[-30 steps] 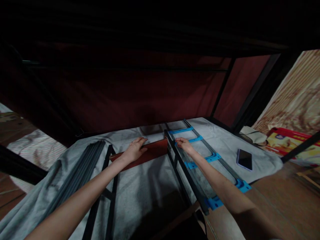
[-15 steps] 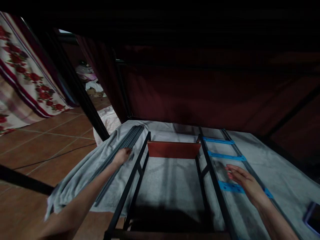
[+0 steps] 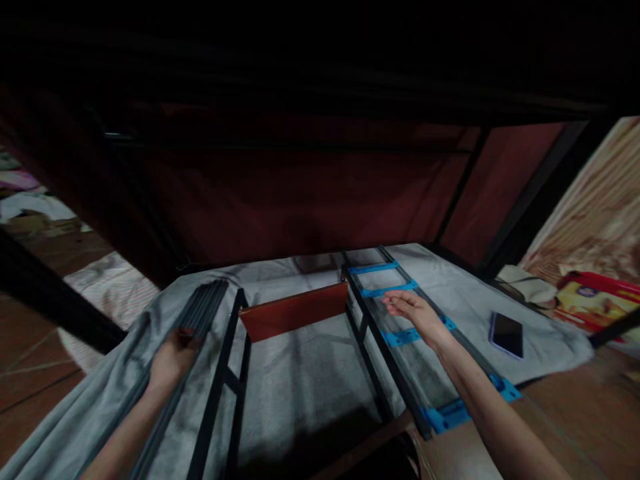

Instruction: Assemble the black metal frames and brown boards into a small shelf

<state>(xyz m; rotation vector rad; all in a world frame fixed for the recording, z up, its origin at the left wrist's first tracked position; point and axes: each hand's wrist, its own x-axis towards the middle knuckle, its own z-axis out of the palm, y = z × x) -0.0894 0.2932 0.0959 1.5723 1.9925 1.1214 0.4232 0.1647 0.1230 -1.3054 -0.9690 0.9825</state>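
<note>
Left hand point(image 3: 173, 360) at grey rods point(image 3: 206, 305); right hand point(image 3: 415, 313) over blue-barred frame point(image 3: 403, 337).

Head view, facing forward and down from close above; top seemingly underexposed.

Seen from mid-view, bare grey cloth point(image 3: 300, 380) opens at six o'clock between the black side rails of a frame point(image 3: 213, 400), its far end closed off by a reddish-brown board point(image 3: 295, 312) and its near end crossed by a brown bar point(image 3: 370, 443). Bundled grey rods point(image 3: 197, 313) crowd the ground between seven and eight, leaving a slim strip beside the frame. Blue crosspieces point(image 3: 400, 337) block low passage toward four and five. A clear lane runs at four, short of a phone point(image 3: 507, 335); dark red fabric point(image 3: 300, 207) walls off twelve.
</note>
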